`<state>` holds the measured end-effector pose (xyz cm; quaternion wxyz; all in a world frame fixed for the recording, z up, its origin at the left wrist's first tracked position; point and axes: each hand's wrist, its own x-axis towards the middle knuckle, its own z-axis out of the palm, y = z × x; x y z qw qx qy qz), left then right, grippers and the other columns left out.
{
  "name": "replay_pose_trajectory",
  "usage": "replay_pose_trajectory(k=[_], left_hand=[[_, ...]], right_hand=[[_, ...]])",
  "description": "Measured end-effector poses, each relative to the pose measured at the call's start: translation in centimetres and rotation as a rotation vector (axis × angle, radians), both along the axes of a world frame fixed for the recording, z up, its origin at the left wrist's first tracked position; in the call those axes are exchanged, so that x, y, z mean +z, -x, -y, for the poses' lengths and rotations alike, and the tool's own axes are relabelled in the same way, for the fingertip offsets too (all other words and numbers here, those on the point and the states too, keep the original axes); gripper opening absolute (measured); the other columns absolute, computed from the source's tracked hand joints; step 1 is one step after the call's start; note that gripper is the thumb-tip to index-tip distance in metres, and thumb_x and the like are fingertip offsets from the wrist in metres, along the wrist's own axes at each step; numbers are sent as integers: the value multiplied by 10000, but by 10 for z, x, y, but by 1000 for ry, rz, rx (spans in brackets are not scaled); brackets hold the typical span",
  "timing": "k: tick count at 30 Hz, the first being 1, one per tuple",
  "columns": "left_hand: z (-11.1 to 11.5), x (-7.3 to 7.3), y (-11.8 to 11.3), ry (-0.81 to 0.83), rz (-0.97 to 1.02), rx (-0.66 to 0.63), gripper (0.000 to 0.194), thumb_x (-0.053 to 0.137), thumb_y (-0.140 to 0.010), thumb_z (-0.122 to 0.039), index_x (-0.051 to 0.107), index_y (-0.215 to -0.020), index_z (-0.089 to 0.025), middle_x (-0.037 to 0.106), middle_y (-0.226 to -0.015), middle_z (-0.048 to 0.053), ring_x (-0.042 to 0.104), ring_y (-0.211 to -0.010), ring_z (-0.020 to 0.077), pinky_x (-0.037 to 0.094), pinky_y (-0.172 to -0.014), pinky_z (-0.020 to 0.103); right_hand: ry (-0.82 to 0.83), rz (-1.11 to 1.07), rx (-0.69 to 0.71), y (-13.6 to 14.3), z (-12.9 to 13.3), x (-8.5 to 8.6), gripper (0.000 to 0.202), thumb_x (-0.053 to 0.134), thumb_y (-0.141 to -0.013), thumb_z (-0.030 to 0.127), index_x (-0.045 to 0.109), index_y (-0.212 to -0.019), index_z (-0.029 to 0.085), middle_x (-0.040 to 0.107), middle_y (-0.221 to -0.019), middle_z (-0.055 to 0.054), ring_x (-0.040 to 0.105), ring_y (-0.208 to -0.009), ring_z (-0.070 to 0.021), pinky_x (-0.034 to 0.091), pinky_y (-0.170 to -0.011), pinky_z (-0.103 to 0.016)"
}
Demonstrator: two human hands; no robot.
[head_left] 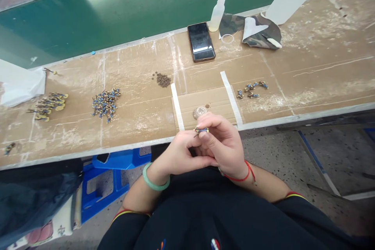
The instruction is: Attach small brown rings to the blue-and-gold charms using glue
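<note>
A small blue-and-tan figurine (202,129) is pinched between the thumb and forefinger of my right hand (224,144). My left hand (186,150) presses up against it from the left, fingers curled and partly hidden behind the right hand. Whether the left fingers also grip the figurine cannot be made out. Just beyond my fingertips, a small round clear dish (199,112) and a brown disc (208,106) rest on a cardboard pad (191,101). White tape strips (177,106) run along both sides of the pad.
Leftward lie a pile of blue figurines (106,102) and figurines on yellowish bases (49,106). Brown discs (163,80) are heaped behind the pad. Several figurines (252,89) lie to the right. Behind are a phone (201,42), a dropper bottle (217,13) and camouflage cloth (261,33).
</note>
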<state>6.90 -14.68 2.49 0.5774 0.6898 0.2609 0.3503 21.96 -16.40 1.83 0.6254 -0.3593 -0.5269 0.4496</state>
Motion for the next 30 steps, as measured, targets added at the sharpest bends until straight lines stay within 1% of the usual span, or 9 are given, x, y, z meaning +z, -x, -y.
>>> replay_pose_trajectory(k=[5, 7, 11, 15, 17, 19, 24, 27, 30], left_hand=[[-5, -3, 0, 103, 73, -60, 489, 939, -879, -515, 641, -671, -188, 640, -605, -16, 601, -526, 111, 517, -512, 223], [-5, -7, 0, 169, 124, -91, 489, 950, -860, -531, 645, -682, -192, 653, -610, -9, 621, -534, 116, 530, -518, 227], [-1, -29, -2, 430, 278, -149, 657, 983, -724, -713, 582, -615, -204, 645, -628, 18, 613, -495, 117, 522, -455, 239], [7, -49, -4, 650, 438, -158, 753, 1011, -566, -764, 492, -575, -218, 583, -611, -10, 492, -334, 76, 391, -296, 229], [8, -50, -4, 682, 469, -172, 764, 1013, -532, -762, 471, -561, -225, 557, -579, -28, 404, -275, 53, 328, -244, 230], [8, -46, -3, 692, 484, -175, 751, 1018, -532, -741, 464, -553, -234, 549, -564, -31, 361, -258, 47, 296, -219, 235], [7, -38, 0, 676, 555, -185, 679, 1009, -603, -664, 478, -568, -241, 524, -559, -35, 351, -264, 46, 286, -213, 232], [8, -42, 2, 681, 505, -178, 707, 1000, -583, -726, 485, -583, -243, 524, -574, -30, 351, -288, 43, 299, -221, 235], [8, -46, 2, 699, 454, -164, 781, 981, -531, -830, 464, -575, -246, 502, -559, -33, 354, -299, 46, 291, -212, 230]], right_hand=[[14, 1, -82, 4, 0, 1, 183, 749, -1071, 461, 777, -1018, 289, 678, -883, -11, 630, -806, -177, 555, -747, -349], [5, -4, -92, 4, 0, 1, 170, 750, -1074, 452, 780, -1024, 292, 680, -886, -7, 628, -805, -170, 558, -762, -348], [11, -46, -117, 0, -2, 0, 167, 780, -1051, 457, 781, -1024, 292, 708, -914, -18, 662, -874, -191, 583, -810, -372], [25, -89, -145, -5, -5, -1, 208, 808, -1020, 506, 769, -1027, 301, 704, -918, -20, 679, -882, -206, 588, -769, -377], [22, -99, -141, -6, -6, 1, 223, 820, -1010, 517, 766, -1014, 301, 685, -893, -16, 674, -857, -202, 580, -736, -368], [23, -101, -138, -5, -7, 3, 245, 830, -1002, 533, 765, -999, 297, 669, -876, -13, 668, -840, -199, 574, -718, -365], [18, -89, -133, -6, -6, 4, 236, 836, -1007, 517, 775, -1012, 290, 672, -883, -16, 677, -861, -201, 595, -766, -378], [12, -83, -149, -10, -6, 2, 182, 837, -1014, 474, 796, -1040, 299, 689, -917, -23, 690, -915, -209, 605, -810, -385], [31, -62, -180, -13, -6, 1, 208, 850, -1000, 499, 801, -1037, 300, 688, -921, -24, 691, -925, -212, 610, -819, -387]])
